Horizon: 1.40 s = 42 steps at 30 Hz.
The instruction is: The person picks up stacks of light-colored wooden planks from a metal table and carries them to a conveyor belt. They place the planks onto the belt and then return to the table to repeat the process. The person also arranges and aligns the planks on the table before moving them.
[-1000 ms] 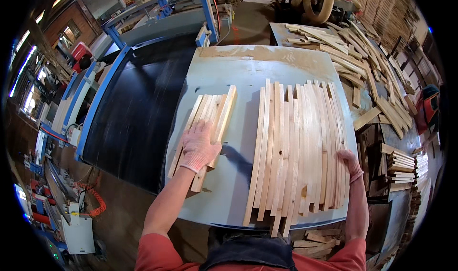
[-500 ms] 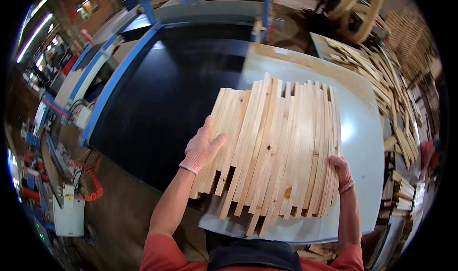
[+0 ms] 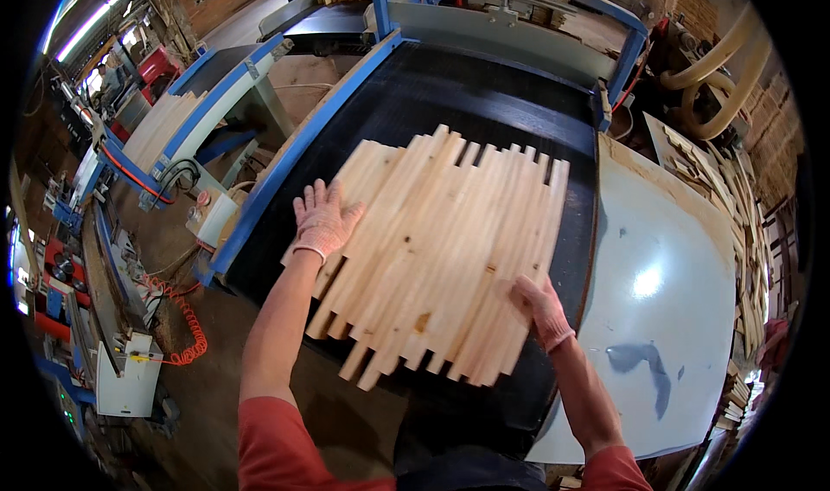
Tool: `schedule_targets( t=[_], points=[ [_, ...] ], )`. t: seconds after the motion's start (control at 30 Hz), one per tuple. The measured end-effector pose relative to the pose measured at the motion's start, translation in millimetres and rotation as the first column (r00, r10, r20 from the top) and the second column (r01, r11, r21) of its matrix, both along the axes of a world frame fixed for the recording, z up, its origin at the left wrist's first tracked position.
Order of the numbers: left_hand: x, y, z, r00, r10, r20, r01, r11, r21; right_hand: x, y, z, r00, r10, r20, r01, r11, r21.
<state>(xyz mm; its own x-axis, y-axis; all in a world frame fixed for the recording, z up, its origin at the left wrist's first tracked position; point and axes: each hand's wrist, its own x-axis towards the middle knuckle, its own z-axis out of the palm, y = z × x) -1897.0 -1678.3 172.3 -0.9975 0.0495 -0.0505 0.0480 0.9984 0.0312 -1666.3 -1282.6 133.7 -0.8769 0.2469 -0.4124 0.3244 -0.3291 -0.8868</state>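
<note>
A side-by-side row of pale wooden strips (image 3: 432,258), with uneven ends and a few dark knots, lies on the black conveyor belt (image 3: 268,232). My left hand (image 3: 325,219), in a pinkish knit glove, lies against the row's left side with its fingers spread. At the lower right edge my right hand (image 3: 545,309), gloved the same way, is closed on the outermost strips, its fingertips partly hidden and slightly blurred. The strips sit close together, with small gaps at their ends.
A shiny pale sheet-topped table (image 3: 657,335) adjoins the belt on the right. Blue rails (image 3: 303,154) border the belt's left side, and a blue frame (image 3: 627,63) crosses its far end. Loose wood offcuts (image 3: 722,180) and a thick beige hose (image 3: 718,67) lie beyond the table.
The strips have moved left from the pale table onto the black belt, with both hands moving along at their sides. The view has turned too. Gaps between strips look narrower.
</note>
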Motion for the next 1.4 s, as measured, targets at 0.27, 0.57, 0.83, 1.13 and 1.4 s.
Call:
schedule_targets(
  t=[0.27, 0.57, 0.83, 1.13, 1.4],
  points=[
    [-53.6, -95.1, -6.9, 0.975, 0.192, -0.112, -0.194, 0.981, -0.015, -122.2, -133.8, 24.5, 0.846, 0.324, 0.423, -0.522, 0.346, 0.780],
    [-87.7, -109.0, -1.4, 0.980, 0.124, 0.157, -0.118, 0.992, -0.047, -108.2, -127.2, 30.4, 0.860, 0.409, 0.305, -0.502, 0.569, 0.651],
    [-17.0, 103.2, -77.9, 0.904, -0.322, -0.281, 0.427, 0.710, 0.560, 108.2, -64.5, -48.3, 0.725, 0.671, -0.157, -0.606, 0.729, 0.318],
    [374.7, 424.6, -21.3, 0.553, -0.829, -0.080, 0.091, -0.035, 0.995, 519.2, 100.3, 3.3, 0.993, 0.024, -0.119, -0.045, 0.983, -0.178],
    [680.7, 582.3, -27.3, -0.014, -0.994, 0.106, -0.119, 0.107, 0.987, 785.9, 126.0, -50.1, 0.708, -0.681, 0.185, 0.706, 0.678, -0.203]
  ],
)
